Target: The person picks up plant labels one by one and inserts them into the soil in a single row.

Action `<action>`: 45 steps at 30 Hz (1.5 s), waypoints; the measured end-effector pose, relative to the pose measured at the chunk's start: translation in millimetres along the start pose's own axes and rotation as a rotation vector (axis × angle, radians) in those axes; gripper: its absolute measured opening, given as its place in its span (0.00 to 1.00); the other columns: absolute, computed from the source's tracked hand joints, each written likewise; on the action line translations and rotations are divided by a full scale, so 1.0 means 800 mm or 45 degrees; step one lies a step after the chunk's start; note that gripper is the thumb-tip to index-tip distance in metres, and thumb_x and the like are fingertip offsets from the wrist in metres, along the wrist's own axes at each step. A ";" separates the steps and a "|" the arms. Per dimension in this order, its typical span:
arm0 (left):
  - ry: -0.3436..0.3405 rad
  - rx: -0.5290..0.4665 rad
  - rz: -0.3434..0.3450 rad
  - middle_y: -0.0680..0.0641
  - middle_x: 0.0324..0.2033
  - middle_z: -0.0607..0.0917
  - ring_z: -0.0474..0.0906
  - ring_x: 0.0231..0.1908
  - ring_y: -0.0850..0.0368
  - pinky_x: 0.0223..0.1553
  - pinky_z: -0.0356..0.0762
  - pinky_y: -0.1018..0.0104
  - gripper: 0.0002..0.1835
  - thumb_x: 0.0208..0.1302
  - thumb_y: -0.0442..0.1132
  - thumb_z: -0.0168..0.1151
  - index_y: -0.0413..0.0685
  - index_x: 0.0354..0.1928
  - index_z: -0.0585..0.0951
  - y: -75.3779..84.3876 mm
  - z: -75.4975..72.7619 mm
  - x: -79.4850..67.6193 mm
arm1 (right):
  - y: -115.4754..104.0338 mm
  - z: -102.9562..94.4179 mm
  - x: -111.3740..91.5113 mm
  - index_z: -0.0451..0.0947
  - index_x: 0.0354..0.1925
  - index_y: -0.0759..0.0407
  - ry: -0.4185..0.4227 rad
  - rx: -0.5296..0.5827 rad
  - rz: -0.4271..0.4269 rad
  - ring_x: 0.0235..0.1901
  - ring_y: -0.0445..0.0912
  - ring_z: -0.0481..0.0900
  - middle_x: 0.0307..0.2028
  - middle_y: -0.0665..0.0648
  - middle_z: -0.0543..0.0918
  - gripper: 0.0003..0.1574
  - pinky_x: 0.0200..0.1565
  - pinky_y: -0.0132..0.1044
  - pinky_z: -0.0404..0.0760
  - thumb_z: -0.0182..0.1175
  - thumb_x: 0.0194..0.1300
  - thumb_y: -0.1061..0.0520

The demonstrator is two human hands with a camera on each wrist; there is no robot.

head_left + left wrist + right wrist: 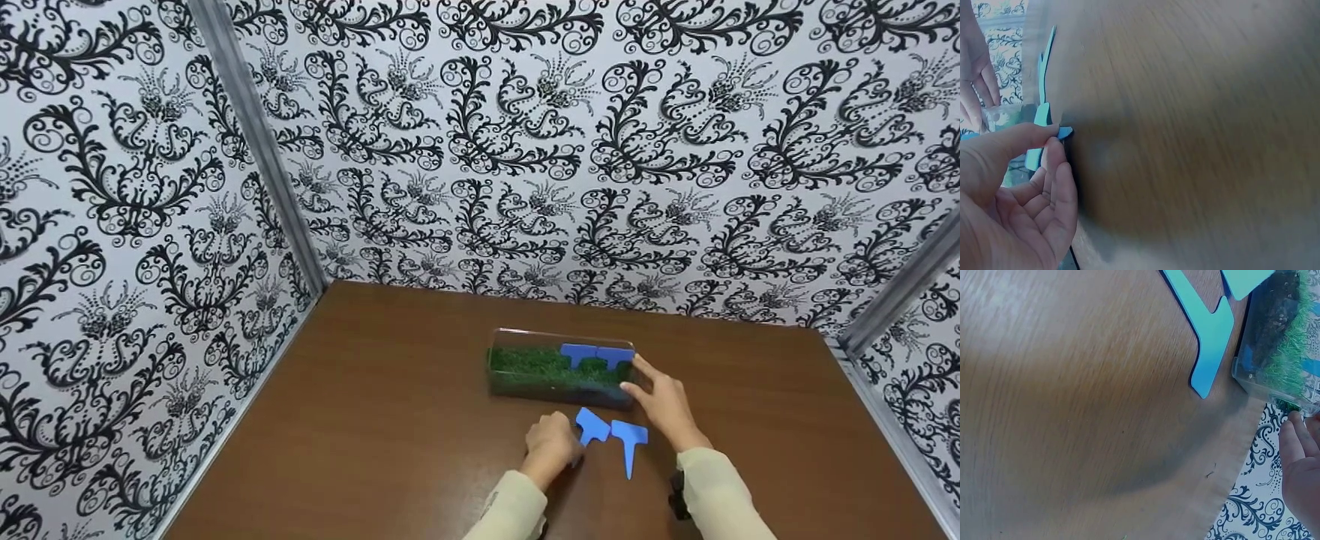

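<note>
My left hand pinches the stem of a blue T-shaped plant label between thumb and fingers; its tip pokes out past the thumb in the left wrist view. A second blue plant label lies flat on the table to the right. My right hand holds the right end of a clear rectangular box, thumb toward the front and fingers toward the back corner. Inside the box is green artificial grass over dark soil-like material. Two more blue labels stand upright in its right half.
The brown wooden table extends around the box. Patterned black-and-white walls rise behind and at the sides, with grey posts at the corners.
</note>
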State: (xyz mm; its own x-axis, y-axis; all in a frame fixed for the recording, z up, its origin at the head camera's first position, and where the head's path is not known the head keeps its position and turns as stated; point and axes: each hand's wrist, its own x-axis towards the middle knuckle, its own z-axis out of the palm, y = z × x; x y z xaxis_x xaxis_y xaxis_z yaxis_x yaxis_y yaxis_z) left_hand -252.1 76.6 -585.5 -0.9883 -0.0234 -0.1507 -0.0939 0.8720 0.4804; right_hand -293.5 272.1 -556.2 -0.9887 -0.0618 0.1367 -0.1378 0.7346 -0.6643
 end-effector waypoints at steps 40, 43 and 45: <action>-0.192 -1.158 0.068 0.51 0.21 0.83 0.76 0.20 0.62 0.24 0.79 0.68 0.03 0.56 0.25 0.67 0.38 0.30 0.82 -0.048 -0.017 -0.018 | -0.001 -0.002 0.000 0.62 0.72 0.64 -0.008 -0.013 -0.011 0.68 0.69 0.64 0.72 0.68 0.64 0.36 0.65 0.64 0.67 0.60 0.71 0.56; -0.187 -1.180 0.060 0.50 0.24 0.85 0.76 0.21 0.62 0.24 0.80 0.67 0.04 0.56 0.24 0.66 0.36 0.33 0.82 -0.050 -0.019 -0.018 | -0.001 -0.002 0.000 0.62 0.72 0.64 -0.015 -0.018 -0.007 0.68 0.69 0.63 0.72 0.68 0.63 0.36 0.65 0.64 0.66 0.59 0.71 0.57; -0.180 -1.192 0.065 0.47 0.26 0.87 0.77 0.22 0.61 0.24 0.80 0.66 0.04 0.56 0.24 0.65 0.35 0.34 0.83 -0.050 -0.020 -0.019 | -0.002 -0.002 -0.001 0.62 0.72 0.64 -0.014 -0.015 -0.004 0.68 0.69 0.63 0.72 0.68 0.64 0.36 0.66 0.64 0.66 0.60 0.71 0.57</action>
State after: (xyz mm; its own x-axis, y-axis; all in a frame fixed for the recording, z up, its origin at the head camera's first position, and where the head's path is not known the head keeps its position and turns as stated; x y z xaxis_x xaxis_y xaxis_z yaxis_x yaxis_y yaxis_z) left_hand -235.6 34.0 -588.5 -0.9759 0.1170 -0.1842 -0.1699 0.1222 0.9778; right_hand -292.5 272.4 -553.8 -0.9889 -0.0715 0.1306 -0.1402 0.7424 -0.6551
